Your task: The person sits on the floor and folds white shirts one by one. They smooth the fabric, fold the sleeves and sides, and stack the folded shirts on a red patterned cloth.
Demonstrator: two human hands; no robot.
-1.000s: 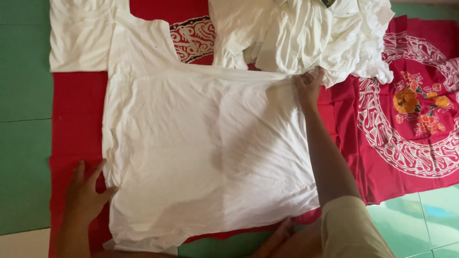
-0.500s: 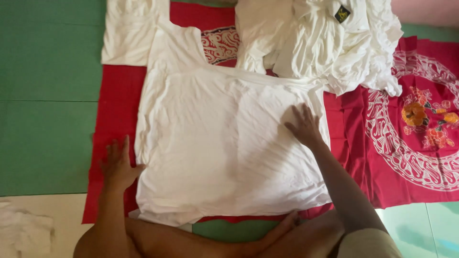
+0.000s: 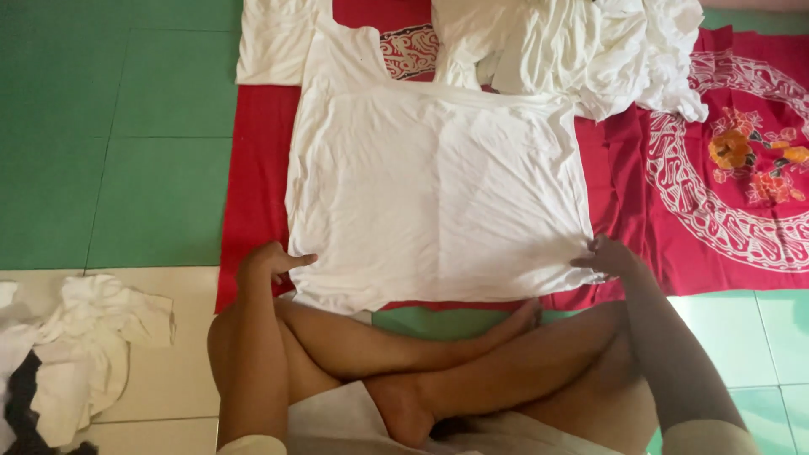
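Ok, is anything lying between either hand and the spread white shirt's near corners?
Nothing visible. The left hand already touches the white shirt at its near left corner, and the right hand at the near right corner. The pile of white clothes lies beyond the far edge.

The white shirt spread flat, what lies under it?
Under the white shirt lies a red patterned cloth, showing around its edges, over green floor tiles. Anything directly beneath is covered.
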